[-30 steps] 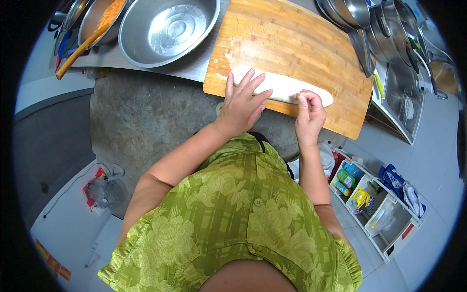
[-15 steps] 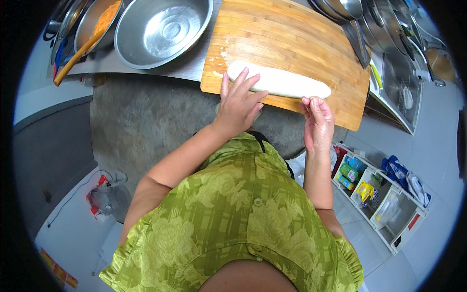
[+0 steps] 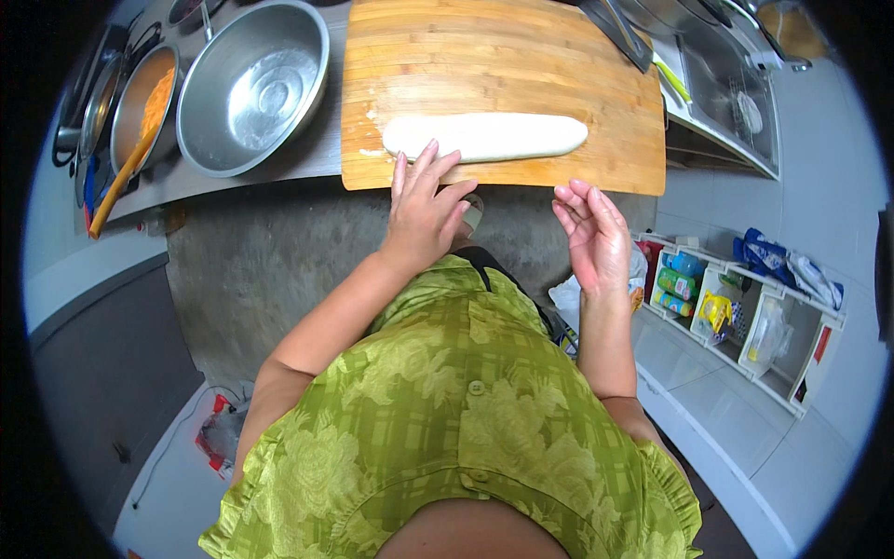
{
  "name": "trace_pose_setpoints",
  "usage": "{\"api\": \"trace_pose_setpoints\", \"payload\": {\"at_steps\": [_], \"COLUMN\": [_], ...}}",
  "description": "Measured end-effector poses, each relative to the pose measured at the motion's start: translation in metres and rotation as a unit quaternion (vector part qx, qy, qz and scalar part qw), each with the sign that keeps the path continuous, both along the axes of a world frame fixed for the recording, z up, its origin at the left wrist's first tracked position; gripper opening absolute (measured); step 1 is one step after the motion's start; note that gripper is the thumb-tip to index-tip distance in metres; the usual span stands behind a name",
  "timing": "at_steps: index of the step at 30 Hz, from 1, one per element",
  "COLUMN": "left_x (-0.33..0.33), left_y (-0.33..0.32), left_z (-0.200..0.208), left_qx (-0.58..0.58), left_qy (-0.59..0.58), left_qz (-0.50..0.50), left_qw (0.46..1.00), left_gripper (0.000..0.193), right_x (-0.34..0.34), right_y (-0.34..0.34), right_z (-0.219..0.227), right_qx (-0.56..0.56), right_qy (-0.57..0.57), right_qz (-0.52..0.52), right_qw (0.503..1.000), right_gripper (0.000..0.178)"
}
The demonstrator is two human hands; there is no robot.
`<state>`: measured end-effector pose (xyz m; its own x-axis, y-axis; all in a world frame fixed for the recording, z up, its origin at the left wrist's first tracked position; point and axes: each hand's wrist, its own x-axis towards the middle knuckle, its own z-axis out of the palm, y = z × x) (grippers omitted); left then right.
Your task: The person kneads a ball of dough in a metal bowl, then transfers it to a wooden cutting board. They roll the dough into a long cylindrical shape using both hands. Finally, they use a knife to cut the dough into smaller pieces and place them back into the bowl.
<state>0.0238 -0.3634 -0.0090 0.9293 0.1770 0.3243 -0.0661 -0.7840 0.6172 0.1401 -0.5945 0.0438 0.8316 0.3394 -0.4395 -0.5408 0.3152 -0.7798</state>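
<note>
A long white roll of dough [image 3: 494, 136] lies crosswise on the wooden cutting board [image 3: 503, 56], near the board's front edge. My left hand [image 3: 424, 210] is open, fingers spread, over the board's front edge. Its fingertips reach the near side of the dough's left end; whether they press on it I cannot tell. My right hand [image 3: 596, 238] hovers in front of the board, apart from the dough, palm turned partly up. Its fingers are loosely bent with gaps between them, and nothing shows in them. Small dough scraps [image 3: 371, 153] stick to the board at the left.
Left of the board stand a large steel bowl [image 3: 200, 130] and a pot [image 3: 121, 130] with orange mash and a wooden-handled utensil [image 3: 121, 186]. A cleaver [image 3: 619, 37] and a green-handled knife [image 3: 672, 82] lie at the far right, by the sink [image 3: 726, 84]. A shelf rack [image 3: 745, 326] stands right.
My right hand has drawn back from the dough's right end, and its pinched fingers have loosened. The left hand stays at the dough's left end. The whole view has shifted and turned slightly.
</note>
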Motion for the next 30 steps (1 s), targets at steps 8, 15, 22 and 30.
{"api": "trace_pose_setpoints", "payload": {"at_steps": [8,15,22,30], "left_x": [-0.012,-0.032,-0.053,-0.052], "left_y": [-0.003,-0.006,-0.006,-0.075], "left_z": [-0.002,0.000,-0.006,-0.013], "left_qx": [0.007,0.011,0.009,-0.117], "left_qy": [-0.021,-0.014,0.161,0.162], "left_qz": [-0.068,-0.097,-0.165,-0.044], "left_qw": [0.997,0.995,0.973,0.979], "left_gripper": [0.028,0.024,0.025,0.014], "right_x": [-0.024,-0.023,0.027,0.012], "right_y": [-0.034,-0.103,-0.212,-0.150], "right_z": [0.012,0.028,-0.132,-0.031], "right_qx": [-0.047,-0.048,-0.335,0.116], "right_qy": [-0.023,-0.202,-0.130,0.104], "right_qz": [0.050,0.243,0.239,0.180], "right_qw": [0.997,0.947,0.902,0.971], "right_gripper": [0.059,0.067,0.062,0.080]}}
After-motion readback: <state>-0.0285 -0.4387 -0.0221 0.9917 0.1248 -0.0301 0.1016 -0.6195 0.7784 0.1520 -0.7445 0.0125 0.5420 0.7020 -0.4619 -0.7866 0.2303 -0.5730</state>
